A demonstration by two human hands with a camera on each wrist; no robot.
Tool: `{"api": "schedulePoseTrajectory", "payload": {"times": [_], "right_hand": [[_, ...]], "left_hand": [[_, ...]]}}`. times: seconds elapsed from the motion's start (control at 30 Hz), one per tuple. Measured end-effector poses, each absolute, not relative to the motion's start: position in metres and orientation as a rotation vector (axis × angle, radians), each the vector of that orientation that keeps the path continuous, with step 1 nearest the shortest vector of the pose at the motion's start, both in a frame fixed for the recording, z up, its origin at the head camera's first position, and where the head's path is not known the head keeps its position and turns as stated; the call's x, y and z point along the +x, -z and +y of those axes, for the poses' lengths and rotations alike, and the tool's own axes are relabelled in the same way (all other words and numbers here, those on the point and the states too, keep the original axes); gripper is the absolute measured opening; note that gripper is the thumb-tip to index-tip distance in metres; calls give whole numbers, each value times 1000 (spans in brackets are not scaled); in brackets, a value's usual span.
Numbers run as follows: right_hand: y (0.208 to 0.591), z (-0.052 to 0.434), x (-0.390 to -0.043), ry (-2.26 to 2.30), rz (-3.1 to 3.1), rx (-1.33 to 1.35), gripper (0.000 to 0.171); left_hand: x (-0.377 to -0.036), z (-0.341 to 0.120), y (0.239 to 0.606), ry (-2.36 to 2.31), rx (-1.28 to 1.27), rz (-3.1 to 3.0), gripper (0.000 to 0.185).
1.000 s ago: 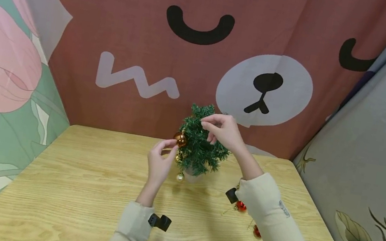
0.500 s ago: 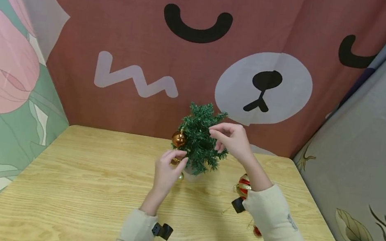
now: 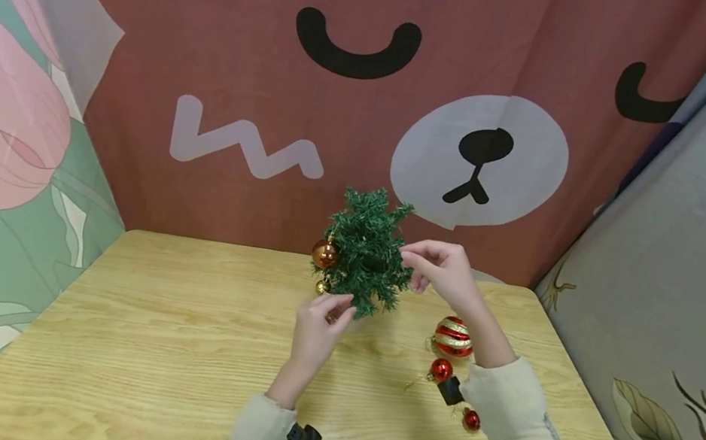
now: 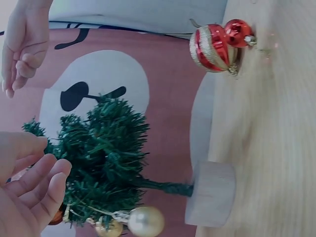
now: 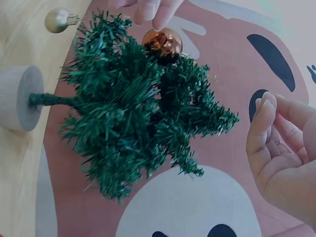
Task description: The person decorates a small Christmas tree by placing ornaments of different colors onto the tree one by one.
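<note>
A small green tree (image 3: 367, 251) on a round wooden base (image 4: 210, 195) stands at the far middle of the wooden table (image 3: 136, 340). A copper ball (image 3: 324, 254) hangs on its left side, with a small gold ball (image 3: 322, 286) and a pale ball (image 4: 145, 221) lower down. My left hand (image 3: 340, 308) is at the tree's lower left, fingers relaxed beside the foliage and holding nothing. My right hand (image 3: 411, 265) hovers just off the tree's right branches with loosely curled, empty fingers (image 5: 264, 116).
A red and gold striped ornament (image 3: 453, 337) and two small red balls (image 3: 441, 369) (image 3: 470, 418) lie on the table to the right of the tree, near my right forearm. Printed cloth walls close in the back and both sides.
My left hand left the copper ball hanging and dropped toward the tree's lower branches. My right hand moved from the treetop down to the right side, uncovering the striped ornament.
</note>
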State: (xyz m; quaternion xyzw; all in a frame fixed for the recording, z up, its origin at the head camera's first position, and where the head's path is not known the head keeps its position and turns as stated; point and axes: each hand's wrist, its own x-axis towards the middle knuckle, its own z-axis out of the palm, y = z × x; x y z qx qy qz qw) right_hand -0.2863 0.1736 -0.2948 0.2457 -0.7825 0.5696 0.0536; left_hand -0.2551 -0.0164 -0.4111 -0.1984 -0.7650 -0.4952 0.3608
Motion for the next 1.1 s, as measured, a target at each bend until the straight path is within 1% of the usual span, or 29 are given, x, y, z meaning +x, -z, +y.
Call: {"api": "schedulePoseTrajectory", "payload": {"times": [0.3, 0.57, 0.83, 1.1], "right_hand": [[312, 192, -278, -1793, -2376, 720, 19], [330, 209, -267, -1802, -2431, 679, 23], [354, 228, -256, -1868, -2419, 646, 13], [380, 240, -239, -1847, -2503, 535, 20]], "left_hand": [[-256, -8, 421, 1210, -505, -2073, 18], [-259, -3, 425, 1174, -476, -2111, 19], [-264, 2, 426, 1118, -484, -2121, 20], [-264, 2, 423, 1070, -487, -2148, 20]]}}
